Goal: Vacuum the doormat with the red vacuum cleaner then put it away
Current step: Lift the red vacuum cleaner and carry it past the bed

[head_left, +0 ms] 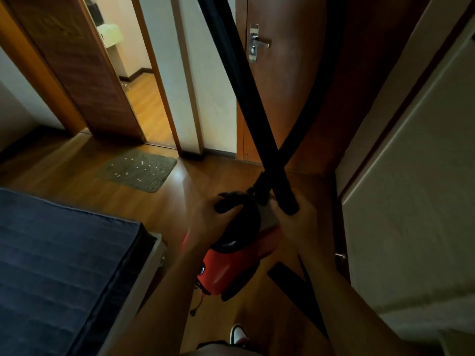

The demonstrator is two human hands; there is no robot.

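I carry the red vacuum cleaner [226,268] in front of me, off the wooden floor. My left hand [205,222] grips its black top handle [228,202]. My right hand [300,224] grips the lower end of the black rigid tube [244,86], which rises up and to the left out of view. The black hose [316,98] curves up from the vacuum's front and crosses the tube. The grey doormat [137,170], speckled with pale scraps, lies on the floor ahead to the left, before an open doorway.
A bed with a dark blue mattress [59,265] fills the lower left. A closed wooden door with a metal handle [259,43] stands straight ahead. White wardrobe panels [411,188] line the right side. A black flat nozzle piece [293,286] hangs low. My shoe [237,334] is below.
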